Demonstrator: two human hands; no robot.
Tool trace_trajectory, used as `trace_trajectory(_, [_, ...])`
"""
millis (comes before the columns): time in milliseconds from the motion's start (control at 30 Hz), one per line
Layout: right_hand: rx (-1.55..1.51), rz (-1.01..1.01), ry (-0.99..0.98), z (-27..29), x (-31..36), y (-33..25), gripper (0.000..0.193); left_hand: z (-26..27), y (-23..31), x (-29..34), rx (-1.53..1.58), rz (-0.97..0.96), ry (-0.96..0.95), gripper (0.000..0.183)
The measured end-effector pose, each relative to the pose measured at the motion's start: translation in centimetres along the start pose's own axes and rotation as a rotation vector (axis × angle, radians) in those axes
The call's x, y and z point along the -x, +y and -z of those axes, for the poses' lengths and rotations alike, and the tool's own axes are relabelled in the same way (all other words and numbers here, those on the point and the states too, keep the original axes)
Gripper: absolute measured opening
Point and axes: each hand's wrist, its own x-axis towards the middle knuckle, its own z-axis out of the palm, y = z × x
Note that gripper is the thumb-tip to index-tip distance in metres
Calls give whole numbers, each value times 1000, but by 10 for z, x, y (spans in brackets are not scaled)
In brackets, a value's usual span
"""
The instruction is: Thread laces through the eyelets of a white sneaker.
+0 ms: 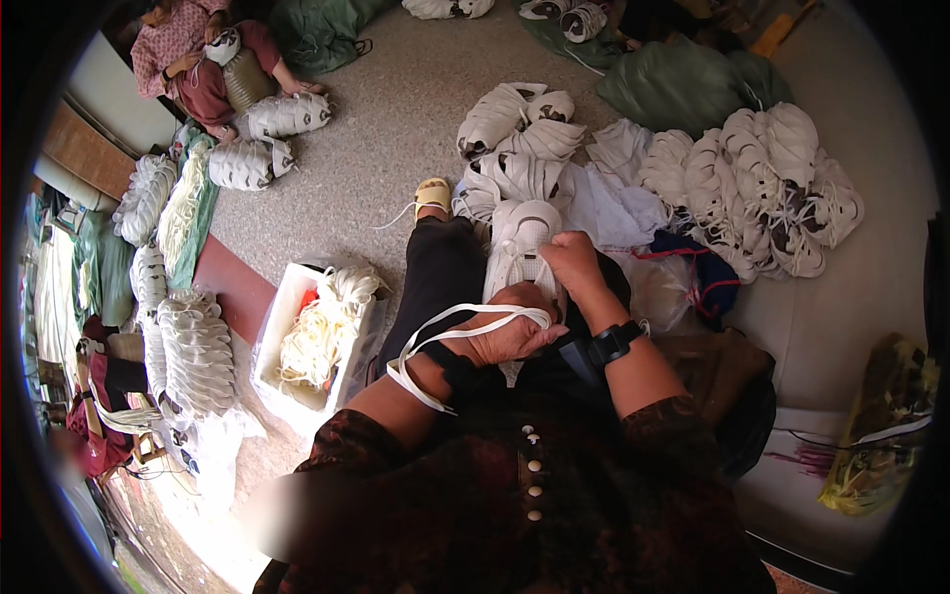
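Observation:
A white sneaker (526, 226) lies between my thighs, toe pointing away from me. My left hand (510, 332) is closed at its near end, with a white shoelace (475, 310) held by the thumb and looping out over the left wrist and forearm. The rest of that hand's grip is hidden by the fingers. Against the sneaker's right side, my right hand (574, 262) is curled into a fist. Whatever it pinches, if anything, cannot be made out. Dark bands wrap both wrists.
Left of my leg stands a white box (265, 346) of loose laces. Stacked white sneakers (520, 173) lie beyond my knees, with more shoes (747, 178) at right. A green sack (683, 84) sits behind them. Another person (183, 59) sits at far left, handling a shoe.

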Motion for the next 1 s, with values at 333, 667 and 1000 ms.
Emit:
trace_trajectory(333, [142,350,176,-7,3,-22,22,0,2,1,21,23,-7,32])
trace_trajectory(667, [-709,-127,-150,24,-11,-11,27,4,3,-1,-20,60,-86,30])
trace_trajectory(1000, [-356,-100,-129,21,-4,-17,26,7,7,-1,33,117,-114,30])
